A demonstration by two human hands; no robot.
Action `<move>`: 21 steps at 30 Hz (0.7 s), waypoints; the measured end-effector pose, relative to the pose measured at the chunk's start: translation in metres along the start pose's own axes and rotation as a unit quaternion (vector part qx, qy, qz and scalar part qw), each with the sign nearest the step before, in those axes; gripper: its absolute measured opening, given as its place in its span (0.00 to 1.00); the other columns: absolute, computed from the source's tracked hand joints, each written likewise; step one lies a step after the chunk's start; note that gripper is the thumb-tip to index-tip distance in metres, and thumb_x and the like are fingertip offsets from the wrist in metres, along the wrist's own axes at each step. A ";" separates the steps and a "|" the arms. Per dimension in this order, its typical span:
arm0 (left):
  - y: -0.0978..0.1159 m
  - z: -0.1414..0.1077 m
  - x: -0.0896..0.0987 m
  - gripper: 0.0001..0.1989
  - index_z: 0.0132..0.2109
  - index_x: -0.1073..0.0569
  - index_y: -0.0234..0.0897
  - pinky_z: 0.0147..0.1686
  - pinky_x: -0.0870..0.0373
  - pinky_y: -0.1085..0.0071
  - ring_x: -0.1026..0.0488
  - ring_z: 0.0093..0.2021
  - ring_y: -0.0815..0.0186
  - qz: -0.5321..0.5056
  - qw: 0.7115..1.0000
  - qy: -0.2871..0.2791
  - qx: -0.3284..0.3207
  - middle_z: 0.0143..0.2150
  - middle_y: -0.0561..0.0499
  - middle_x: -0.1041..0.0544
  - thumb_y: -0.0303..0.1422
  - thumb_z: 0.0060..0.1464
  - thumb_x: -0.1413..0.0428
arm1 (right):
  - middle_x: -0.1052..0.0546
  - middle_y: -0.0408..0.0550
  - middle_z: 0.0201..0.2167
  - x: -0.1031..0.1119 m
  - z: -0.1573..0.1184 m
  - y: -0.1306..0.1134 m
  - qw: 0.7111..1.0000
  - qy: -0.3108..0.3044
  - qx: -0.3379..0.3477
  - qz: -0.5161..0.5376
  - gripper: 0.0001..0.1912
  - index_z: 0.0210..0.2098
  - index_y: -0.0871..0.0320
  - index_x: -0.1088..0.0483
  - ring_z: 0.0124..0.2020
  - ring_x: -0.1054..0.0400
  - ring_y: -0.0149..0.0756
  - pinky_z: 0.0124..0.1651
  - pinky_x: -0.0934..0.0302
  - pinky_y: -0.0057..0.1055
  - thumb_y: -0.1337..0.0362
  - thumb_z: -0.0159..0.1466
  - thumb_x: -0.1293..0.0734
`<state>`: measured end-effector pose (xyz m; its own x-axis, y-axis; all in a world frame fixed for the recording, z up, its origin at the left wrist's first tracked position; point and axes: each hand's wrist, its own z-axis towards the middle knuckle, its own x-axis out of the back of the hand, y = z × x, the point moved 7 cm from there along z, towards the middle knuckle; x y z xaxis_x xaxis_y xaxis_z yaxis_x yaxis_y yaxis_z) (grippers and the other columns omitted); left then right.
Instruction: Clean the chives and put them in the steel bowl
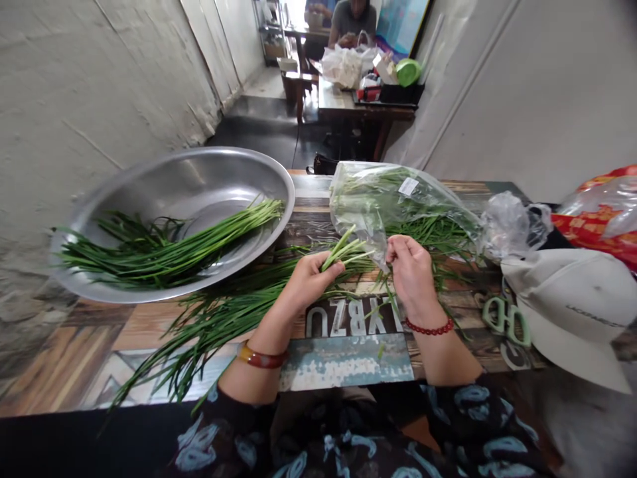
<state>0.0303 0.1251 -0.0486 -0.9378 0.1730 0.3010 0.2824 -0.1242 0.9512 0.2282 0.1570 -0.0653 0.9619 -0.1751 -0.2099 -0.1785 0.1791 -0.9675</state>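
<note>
My left hand (309,282) is closed around a small bunch of garlic chives (347,249), whose pale cut ends point up and to the right. Under my left forearm, more long green chives (219,312) spread over the table toward its front edge. My right hand (412,272) is just right of the bunch, its thumb and fingers pinched together by the edge of a clear plastic bag (398,192). What sits in that pinch, if anything, is too small to tell. Inside the bag lie more chives, some with leaves spilling out below it.
A wide steel basin (239,166) holding chives stands at the left by the wall. To the right are a crumpled plastic bag (512,222), a pale cap (562,292) and a red package (597,219). Farther back, people sit near a cluttered table (343,99).
</note>
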 end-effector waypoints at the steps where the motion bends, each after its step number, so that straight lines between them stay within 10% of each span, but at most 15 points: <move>1: 0.000 0.000 0.001 0.15 0.27 0.30 0.34 0.26 0.46 0.74 0.42 0.26 0.71 -0.003 1.000 0.003 0.004 0.22 0.55 0.38 0.40 0.56 0.45 | 0.31 0.39 0.23 0.004 0.001 -0.004 1.000 0.009 0.015 -0.009 0.14 0.29 0.54 0.28 0.23 0.39 0.28 0.29 0.43 0.28 0.51 0.62 0.31; 5: 0.000 -0.001 0.002 0.16 0.28 0.27 0.33 0.25 0.47 0.74 0.42 0.24 0.71 -0.004 1.000 0.001 0.010 0.21 0.56 0.37 0.41 0.56 0.45 | 0.26 0.45 0.29 -0.005 -0.006 -0.036 0.973 -0.039 0.161 -0.159 0.15 0.30 0.52 0.28 0.32 0.33 0.35 0.38 0.38 0.33 0.52 0.67 0.37; 11: 0.005 -0.001 -0.002 0.15 0.30 0.23 0.33 0.26 0.42 0.74 0.38 0.26 0.70 -0.009 1.000 -0.027 -0.002 0.23 0.54 0.33 0.40 0.57 0.46 | 0.21 0.48 0.36 -0.044 -0.030 -0.053 0.858 -0.206 0.319 -0.345 0.03 0.36 0.50 0.24 0.41 0.29 0.42 0.49 0.38 0.43 0.61 0.64 0.31; 21: 0.010 -0.003 -0.005 0.15 0.31 0.25 0.33 0.28 0.38 0.75 0.35 0.25 0.71 0.024 0.999 -0.034 -0.021 0.23 0.54 0.30 0.40 0.59 0.46 | 0.26 0.41 0.28 -0.029 -0.013 -0.006 0.980 -0.136 0.076 -0.127 0.09 0.32 0.53 0.26 0.30 0.34 0.31 0.36 0.39 0.30 0.55 0.64 0.32</move>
<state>0.0376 0.1205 -0.0412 -0.9070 0.2314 0.3519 0.3172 -0.1743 0.9322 0.1985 0.1483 -0.0554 0.9946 0.0285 0.0999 0.0863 0.3082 -0.9474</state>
